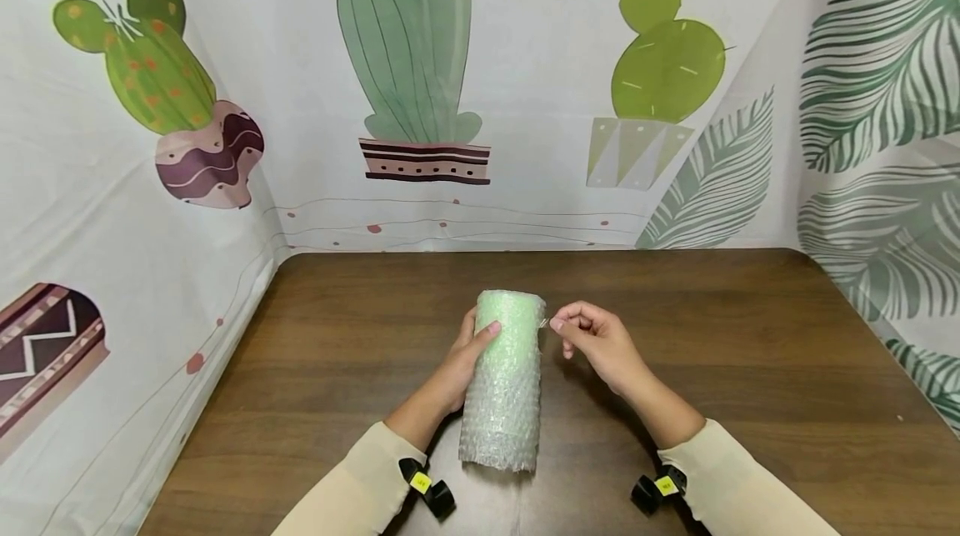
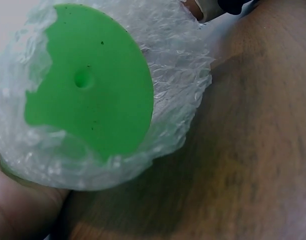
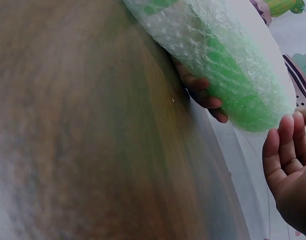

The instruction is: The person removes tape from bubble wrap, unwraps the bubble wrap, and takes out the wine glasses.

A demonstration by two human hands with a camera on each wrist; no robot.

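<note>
A green cylindrical object [image 2: 113,85] is rolled in clear bubble wrap [image 1: 501,419]. The left wrist view shows its flat round end, with a small dimple in the middle, facing out of the wrap's open end. My left hand [image 1: 463,361] grips the roll from its left side near the far end, thumb on top and fingers underneath. At the far right edge of the roll, my right hand [image 1: 600,344] pinches a thin loose bit of the wrap between thumb and fingertips. The wrap's near end extends beyond the green part and looks colourless.
A brown wood-grain table [image 1: 337,311] lies under both hands. Behind it and to the sides hangs a white cloth [image 1: 540,102] printed with cacti and leaves. Black wrist cameras with yellow labels sit at both cream sleeves [image 1: 750,478].
</note>
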